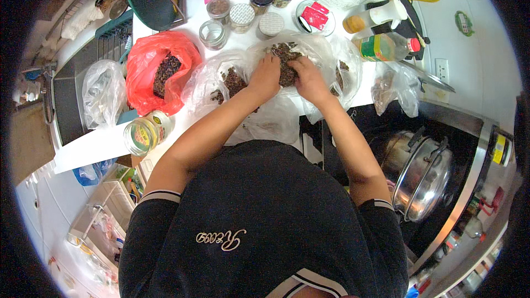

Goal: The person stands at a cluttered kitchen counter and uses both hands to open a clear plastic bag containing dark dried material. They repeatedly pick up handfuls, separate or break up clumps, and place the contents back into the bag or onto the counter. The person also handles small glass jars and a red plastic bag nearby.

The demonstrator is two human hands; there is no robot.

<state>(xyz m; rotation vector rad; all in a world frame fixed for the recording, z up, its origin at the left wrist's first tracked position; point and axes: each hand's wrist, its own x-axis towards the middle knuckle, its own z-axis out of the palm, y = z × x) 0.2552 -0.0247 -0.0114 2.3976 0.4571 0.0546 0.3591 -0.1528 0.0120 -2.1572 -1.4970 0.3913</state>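
Observation:
Side by side over an open clear plastic bag point(314, 47), both my hands touch a heap of dark brown dried spice point(287, 60), possibly peppercorns. My left hand point(267, 74) is at the heap's left edge, fingers curled. From the right, my right hand point(308, 78) reaches in with bent fingers. What either hand grips is hidden. Just left lies another clear bag point(203, 74) holding similar brown pieces point(235, 82). Right of my right hand is a third clear bag point(352, 68), also with brown pieces. A red plastic bag point(140, 58) stands open farther left, with dark dried bits point(165, 74) inside.
Behind the bags stand an uncovered glass jar point(212, 35), several lidded jars point(242, 16) and a dish with red packets point(314, 15). An empty-looking jar point(140, 134) lies tilted at the counter's left. Bottles point(383, 47) stand right; a steel pot point(426, 178) is lower right.

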